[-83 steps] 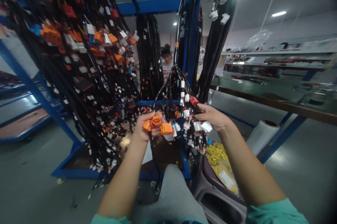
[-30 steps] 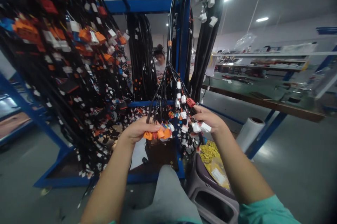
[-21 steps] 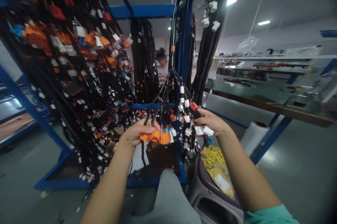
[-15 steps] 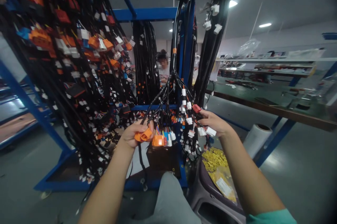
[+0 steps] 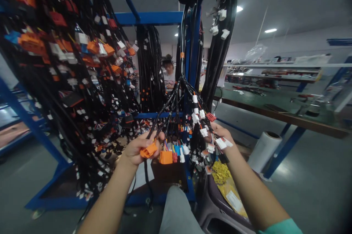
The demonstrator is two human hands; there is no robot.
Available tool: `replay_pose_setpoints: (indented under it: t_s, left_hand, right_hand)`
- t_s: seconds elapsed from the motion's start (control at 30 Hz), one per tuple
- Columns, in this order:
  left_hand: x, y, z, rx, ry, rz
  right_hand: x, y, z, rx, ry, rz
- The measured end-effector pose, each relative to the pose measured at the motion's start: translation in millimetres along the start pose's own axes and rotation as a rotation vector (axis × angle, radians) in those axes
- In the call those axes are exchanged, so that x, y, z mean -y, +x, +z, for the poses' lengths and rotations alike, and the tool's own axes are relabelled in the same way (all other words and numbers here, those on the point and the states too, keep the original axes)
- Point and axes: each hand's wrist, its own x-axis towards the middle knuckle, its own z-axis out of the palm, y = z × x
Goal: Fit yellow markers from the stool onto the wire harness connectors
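By the left hand [image 5: 141,147], an orange connector [image 5: 149,150] is pinched between thumb and fingers; the fingertips are partly covered by it. Just beside it, a squarer orange plug [image 5: 166,157] is left dangling, with small red, blue and white connectors crowded next to it.

The right hand [image 5: 223,133] is placed among white connectors [image 5: 220,143], by which its fingers are largely hidden; whether anything is gripped there cannot be told. Just above it, a red connector [image 5: 211,117] is seen.

All these are borne on a black wire harness [image 5: 180,79], hung in front of a blue rack [image 5: 156,18] and branched between the hands; its upper end is lost among other cables. Where individual wires lead cannot be traced.

Some yellow pieces [image 5: 220,172] are partly blocked by the right forearm. Behind the rack, a person [image 5: 169,74] is mostly concealed by hanging cables. The right sleeve [image 5: 282,227] is cut off by the lower edge.
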Motion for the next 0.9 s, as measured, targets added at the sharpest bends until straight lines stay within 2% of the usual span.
replay_pose_setpoints:
  t_s: [0.13, 0.43, 0.57, 0.7, 0.9]
  left_hand:
    - [-4.4, -3.1, 2.7, -0.079, 0.059, 0.003]
    - [-6.5, -0.5, -3.4, 0.012, 0.050, -0.055]
    - [-10.9, 1.5, -6.2, 0.036, 0.074, -0.070]
    - [-16.6, 6.1, -13.2, 0.025, 0.126, -0.124]
    - [-18.8, 12.8, -20.7, -0.024, 0.209, -0.171]
  right_hand:
    - [-5.3, 0.9, -2.4, -0.014, 0.023, -0.006]
    - [-14.2, 10.9, -1.6, 0.158, 0.082, 0.037]
    - [-12.2, 13.2, 1.2, 0.181, 0.043, 0.060]
    - [-12.0, 14.2, 2.9, 0.197, 0.005, 0.082]
    - [-15.5, 17.6, 2.8, 0.328, 0.061, 0.018]
